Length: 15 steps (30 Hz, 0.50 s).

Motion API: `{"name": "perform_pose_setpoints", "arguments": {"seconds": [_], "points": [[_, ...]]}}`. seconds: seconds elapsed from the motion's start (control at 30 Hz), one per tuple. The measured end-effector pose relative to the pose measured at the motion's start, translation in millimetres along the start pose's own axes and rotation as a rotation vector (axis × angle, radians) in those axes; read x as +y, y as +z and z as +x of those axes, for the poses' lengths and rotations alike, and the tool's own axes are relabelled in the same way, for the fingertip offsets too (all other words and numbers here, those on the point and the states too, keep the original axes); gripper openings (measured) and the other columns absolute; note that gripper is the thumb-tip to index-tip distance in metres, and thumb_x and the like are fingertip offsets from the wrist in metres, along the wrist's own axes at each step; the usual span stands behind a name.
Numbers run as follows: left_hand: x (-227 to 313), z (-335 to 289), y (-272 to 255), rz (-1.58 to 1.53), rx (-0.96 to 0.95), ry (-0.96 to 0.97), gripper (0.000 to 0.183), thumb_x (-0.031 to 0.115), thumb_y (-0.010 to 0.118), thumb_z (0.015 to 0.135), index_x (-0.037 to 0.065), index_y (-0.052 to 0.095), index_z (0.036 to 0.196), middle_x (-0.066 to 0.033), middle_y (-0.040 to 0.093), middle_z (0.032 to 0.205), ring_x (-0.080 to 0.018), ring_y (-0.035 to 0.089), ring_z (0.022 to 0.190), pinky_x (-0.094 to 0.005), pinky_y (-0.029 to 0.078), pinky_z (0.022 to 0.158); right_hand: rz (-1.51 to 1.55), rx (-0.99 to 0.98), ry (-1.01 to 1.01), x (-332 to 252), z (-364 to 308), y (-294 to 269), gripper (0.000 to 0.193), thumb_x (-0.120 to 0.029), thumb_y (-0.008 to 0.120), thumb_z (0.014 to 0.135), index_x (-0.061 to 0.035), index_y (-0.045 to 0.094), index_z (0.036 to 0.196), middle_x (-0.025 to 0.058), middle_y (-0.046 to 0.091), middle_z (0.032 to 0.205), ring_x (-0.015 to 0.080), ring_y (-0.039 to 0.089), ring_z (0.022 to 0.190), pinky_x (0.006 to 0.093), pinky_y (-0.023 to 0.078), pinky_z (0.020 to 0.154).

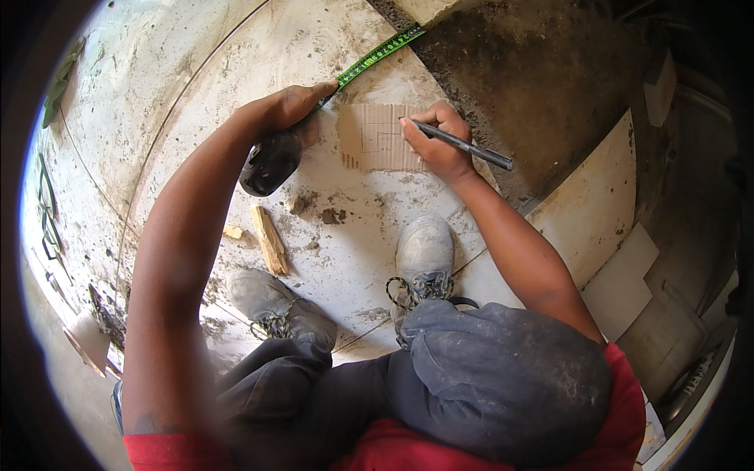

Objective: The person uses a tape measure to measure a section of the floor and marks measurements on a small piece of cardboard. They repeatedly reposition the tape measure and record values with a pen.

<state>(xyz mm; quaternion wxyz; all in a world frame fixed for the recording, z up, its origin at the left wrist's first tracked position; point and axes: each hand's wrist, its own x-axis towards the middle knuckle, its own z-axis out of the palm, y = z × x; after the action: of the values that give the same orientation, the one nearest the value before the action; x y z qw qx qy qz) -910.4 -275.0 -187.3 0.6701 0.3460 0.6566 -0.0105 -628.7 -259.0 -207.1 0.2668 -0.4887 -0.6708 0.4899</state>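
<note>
A piece of brown corrugated cardboard [351, 135] lies flat on the dirty white floor tiles, with thin straight lines drawn on it. My right hand [446, 149] grips a dark marker pen [475, 147], its tip at the upper right part of the lines. Just left of the cardboard, my left hand [302, 108] is closed on a tape measure [375, 58]. Its green blade reaches up and to the right past the cardboard's upper edge. A rounded black body, apparently the tape's case, shows under that hand; the fingers around it are partly hidden.
Splintered wood pieces [269, 242] and dirt crumbs [333, 216] lie below the cardboard. My two dusty shoes [425, 251] stand close by. Right of the tile edge is a dark soil patch [526, 86], bordered by pale slabs [593, 204]. Loose debris [49, 212] lies far left.
</note>
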Motion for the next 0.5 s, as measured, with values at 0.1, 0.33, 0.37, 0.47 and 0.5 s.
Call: {"name": "perform_pose_setpoints", "arguments": {"seconds": [0.1,0.33,0.37,0.47,0.5], "points": [[0.4,-0.1,0.1,-0.003,-0.002,-0.002,0.080,0.067,0.032,0.097,0.002,0.063,0.062,-0.0100,0.061,0.058,-0.0196,0.059,0.052,-0.0341,0.052,0.058,-0.048,-0.006,-0.024,-0.8,1.0,-0.6,0.026,-0.021,0.079,0.080,-0.0069,0.058,0.074,0.0052,0.061,0.060,0.0135,0.059,0.053,0.0302,0.048,0.052],[2.8,-2.4,1.3,-0.009,0.006,-0.011,0.081,0.067,0.032,0.098,0.002,0.063,0.061,-0.0097,0.061,0.058,-0.0190,0.058,0.052,-0.0336,0.051,0.057,-0.087,-0.020,-0.039,2.6,2.6,0.8,0.031,-0.023,0.078,0.082,-0.0074,0.054,0.071,0.0056,0.057,0.056,0.0158,0.056,0.050,0.0318,0.046,0.050],[3.0,-2.8,1.0,-0.008,0.002,-0.006,0.081,0.067,0.032,0.098,0.002,0.063,0.061,-0.0096,0.061,0.058,-0.0189,0.058,0.052,-0.0335,0.051,0.057,-0.097,-0.022,-0.050,2.9,2.9,0.8,0.031,-0.023,0.078,0.082,-0.0074,0.053,0.070,0.0056,0.057,0.056,0.0161,0.056,0.049,0.0321,0.046,0.050],[3.0,-3.6,0.6,-0.013,-0.005,-0.002,0.081,0.066,0.031,0.098,0.002,0.063,0.061,-0.0096,0.060,0.057,-0.0187,0.058,0.052,-0.0333,0.051,0.057,-0.110,-0.020,-0.071,4.1,4.1,1.5,0.031,-0.023,0.078,0.082,-0.0076,0.053,0.071,0.0058,0.056,0.055,0.0164,0.056,0.049,0.0326,0.046,0.049],[2.9,-3.7,0.7,-0.016,-0.007,-0.003,0.081,0.066,0.031,0.098,0.002,0.063,0.061,-0.0096,0.060,0.057,-0.0187,0.058,0.052,-0.0332,0.051,0.057,-0.112,-0.022,-0.073,4.5,4.3,1.6,0.031,-0.023,0.078,0.082,-0.0077,0.053,0.071,0.0059,0.056,0.055,0.0166,0.056,0.049,0.0326,0.046,0.049]]}}
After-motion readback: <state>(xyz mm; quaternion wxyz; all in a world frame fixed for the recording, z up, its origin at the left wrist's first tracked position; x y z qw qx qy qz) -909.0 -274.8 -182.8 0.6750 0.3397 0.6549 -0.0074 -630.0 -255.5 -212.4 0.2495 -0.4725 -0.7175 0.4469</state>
